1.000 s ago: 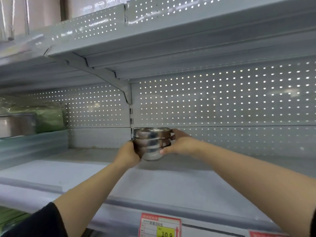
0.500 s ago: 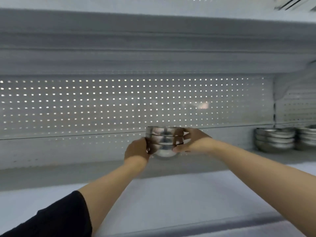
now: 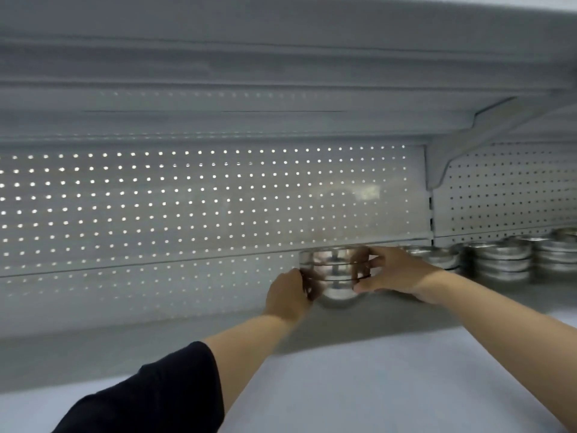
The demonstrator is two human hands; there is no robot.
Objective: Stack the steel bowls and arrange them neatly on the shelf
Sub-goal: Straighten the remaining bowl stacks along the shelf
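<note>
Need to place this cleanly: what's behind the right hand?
Behind the right hand, another stack of steel bowls stands on the shelf; the hand covers its left part and base.

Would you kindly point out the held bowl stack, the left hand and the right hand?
held bowl stack (image 3: pixel 335 273): head view, shiny side wall.
left hand (image 3: pixel 288 296): head view, back of hand.
right hand (image 3: pixel 398 271): head view, back of hand.

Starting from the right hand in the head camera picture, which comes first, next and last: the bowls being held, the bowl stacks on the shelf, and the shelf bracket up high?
1. Held stack of bowls: gripped by the right hand on its right side.
2. Bowl stacks: to the right, standing along the back of the shelf.
3. Bracket: up high on the right, under the upper shelf.
</note>
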